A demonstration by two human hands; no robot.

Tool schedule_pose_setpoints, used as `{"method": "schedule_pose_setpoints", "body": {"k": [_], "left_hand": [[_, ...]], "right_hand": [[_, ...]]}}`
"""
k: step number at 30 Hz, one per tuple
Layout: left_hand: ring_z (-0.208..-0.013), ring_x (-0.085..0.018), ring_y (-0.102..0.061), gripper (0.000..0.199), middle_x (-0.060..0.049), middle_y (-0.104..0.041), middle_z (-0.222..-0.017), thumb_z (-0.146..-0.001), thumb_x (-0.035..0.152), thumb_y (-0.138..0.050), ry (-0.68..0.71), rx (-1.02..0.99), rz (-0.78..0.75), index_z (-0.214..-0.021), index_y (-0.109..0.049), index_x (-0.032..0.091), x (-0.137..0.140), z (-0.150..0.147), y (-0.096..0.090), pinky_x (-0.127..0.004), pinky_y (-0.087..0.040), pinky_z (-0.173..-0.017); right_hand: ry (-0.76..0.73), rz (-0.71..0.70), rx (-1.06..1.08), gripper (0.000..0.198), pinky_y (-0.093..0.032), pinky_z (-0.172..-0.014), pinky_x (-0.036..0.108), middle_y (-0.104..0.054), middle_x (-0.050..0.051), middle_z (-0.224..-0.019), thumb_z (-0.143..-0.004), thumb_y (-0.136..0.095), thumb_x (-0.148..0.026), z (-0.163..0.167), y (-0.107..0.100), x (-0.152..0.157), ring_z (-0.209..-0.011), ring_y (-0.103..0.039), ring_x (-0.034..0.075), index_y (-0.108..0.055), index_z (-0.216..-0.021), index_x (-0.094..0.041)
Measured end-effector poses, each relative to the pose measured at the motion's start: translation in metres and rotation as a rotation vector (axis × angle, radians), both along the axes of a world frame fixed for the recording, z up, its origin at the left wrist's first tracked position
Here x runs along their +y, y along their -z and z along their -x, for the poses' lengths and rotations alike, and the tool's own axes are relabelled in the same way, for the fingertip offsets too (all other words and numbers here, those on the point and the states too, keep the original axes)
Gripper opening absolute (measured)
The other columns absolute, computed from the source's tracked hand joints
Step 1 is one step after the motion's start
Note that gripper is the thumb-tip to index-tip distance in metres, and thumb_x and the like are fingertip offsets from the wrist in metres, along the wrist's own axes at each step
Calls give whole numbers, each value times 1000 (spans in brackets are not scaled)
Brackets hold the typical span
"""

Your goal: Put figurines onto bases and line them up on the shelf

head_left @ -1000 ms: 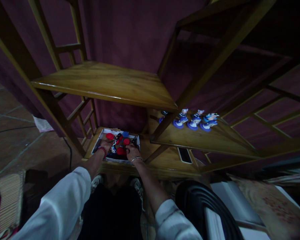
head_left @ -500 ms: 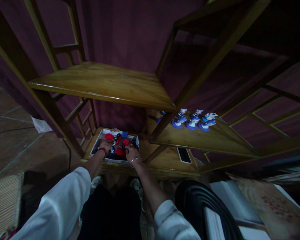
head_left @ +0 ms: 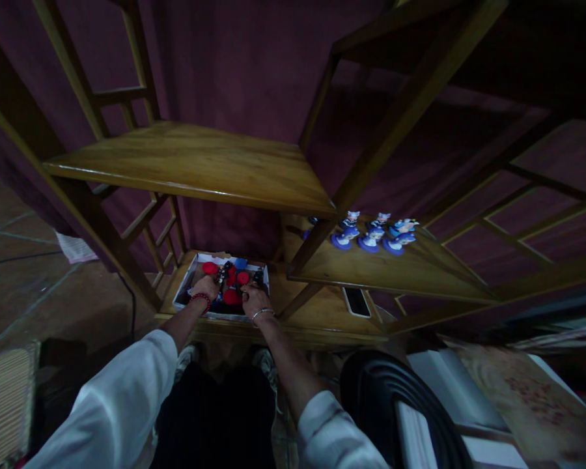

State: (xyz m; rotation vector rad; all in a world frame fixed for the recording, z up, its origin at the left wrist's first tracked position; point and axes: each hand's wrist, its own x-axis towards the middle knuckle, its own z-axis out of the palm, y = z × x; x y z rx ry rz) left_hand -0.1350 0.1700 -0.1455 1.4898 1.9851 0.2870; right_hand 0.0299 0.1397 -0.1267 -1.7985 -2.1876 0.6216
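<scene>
Head view: a red piece [head_left: 233,297] in a box [head_left: 185,280] laid crosswise is flanked by the left hand [head_left: 206,286] and, closer, the right hand [head_left: 254,301]. The hands are set apart; their grip cannot be told.

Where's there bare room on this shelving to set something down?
Free: upper left shelf, front edge to maroon backing; right shelf, between figurines and front edge; bottom board, between box and phone.
Crowded: inside the box, with red and dark pieces around left hand and right hand.
</scene>
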Motion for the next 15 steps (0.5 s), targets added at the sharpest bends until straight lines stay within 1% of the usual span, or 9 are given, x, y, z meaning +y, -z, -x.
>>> {"method": "schedule_pose_setpoints", "body": {"k": [4,8,12,15], "left_hand": [[-97,-26,-53,35,-13,-60,-102,-76,32,-43,-30,28,-34,-107,-57,23,-2,0,-2,-35,-38,-79],[-94,-25,-55,32,-11,-63,-96,-74,30,-47,-54,-12,-84,-103,-60,23,-4,0,-7,-32,-39,-78],[-92,-22,-56,30,-9,-64,-91,-73,27,-50,-56,-111,-162,-100,-62,21,-2,-2,-11,-30,-39,-79],[-85,-21,-58,30,-9,-65,-84,-72,23,-52,-80,-235,-223,-100,-62,16,0,-6,-9,-30,-41,-76]], "right_hand": [[1,-9,10,30,-38,-87,20,-59,4,-104,-75,-42,-14,0,2,0,-97,-54,13,-60,-98,-19],[15,-23,26,29,-39,-85,22,-61,4,-102,-76,-42,-16,0,5,0,-93,-56,14,-60,-99,-21],[23,-30,44,31,-40,-82,23,-63,3,-98,-76,-42,-17,-1,7,1,-89,-57,14,-58,-103,-23],[25,-24,86,32,-41,-80,23,-64,2,-97,-77,-41,-19,-2,8,2,-88,-58,15,-56,-105,-25]]}}
